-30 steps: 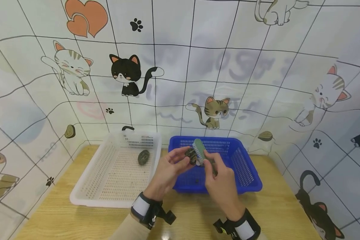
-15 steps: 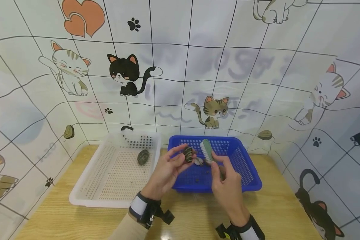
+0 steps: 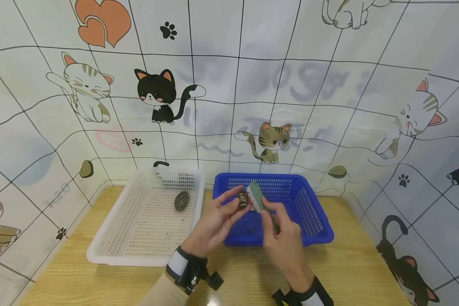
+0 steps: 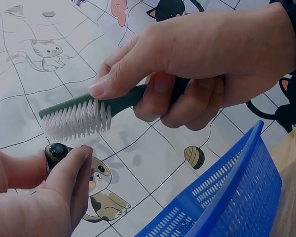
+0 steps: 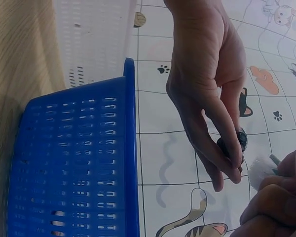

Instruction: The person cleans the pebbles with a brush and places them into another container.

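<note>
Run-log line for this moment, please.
left hand: pinches striped piece | right hand: grips brush, bristles apart from striped piece | white basket: dark oval piece inside | blue basket: beside white basket

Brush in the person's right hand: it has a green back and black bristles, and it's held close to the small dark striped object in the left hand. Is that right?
Not quite: the bristles are white, as the left wrist view shows. The rest stands: the green-backed brush is in the right hand, close to the small dark striped object in the left hand.
</note>
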Motion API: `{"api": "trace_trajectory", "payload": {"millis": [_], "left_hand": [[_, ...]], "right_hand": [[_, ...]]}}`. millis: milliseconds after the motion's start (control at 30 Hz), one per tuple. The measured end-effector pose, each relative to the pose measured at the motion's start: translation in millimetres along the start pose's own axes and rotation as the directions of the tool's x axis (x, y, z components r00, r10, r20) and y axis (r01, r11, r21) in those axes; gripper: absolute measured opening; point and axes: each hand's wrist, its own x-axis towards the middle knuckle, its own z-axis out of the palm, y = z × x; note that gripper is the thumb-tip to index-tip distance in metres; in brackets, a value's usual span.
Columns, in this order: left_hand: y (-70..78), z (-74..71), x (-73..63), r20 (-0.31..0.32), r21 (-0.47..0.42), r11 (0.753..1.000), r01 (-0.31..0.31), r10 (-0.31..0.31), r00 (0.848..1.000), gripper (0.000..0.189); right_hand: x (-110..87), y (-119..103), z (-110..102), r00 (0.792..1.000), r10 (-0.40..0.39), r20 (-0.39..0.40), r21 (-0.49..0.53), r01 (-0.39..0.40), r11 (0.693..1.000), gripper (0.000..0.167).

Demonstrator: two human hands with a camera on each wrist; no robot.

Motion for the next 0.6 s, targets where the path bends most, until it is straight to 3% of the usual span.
{"api": "trace_trajectory", "payload": {"millis": [367, 600], "left_hand": [[0.2, 3.0, -0.9, 0.004, -0.037, 0.999, 0.03, -0.03, 1.0, 0.06], [1.1, 4.4, -1.2, 0.014, -0.044, 0.999, 0.027, -0.026, 1.0, 0.057]], "right_hand": [[2.6, 4.9, -2.4, 0.998, -0.045, -0.054, 0.011, 0.045, 0.999, 0.037], [2.4, 7.1, -6.8, 0.997, -0.062, -0.054, -0.039, 0.06, 0.997, 0.041]]}}
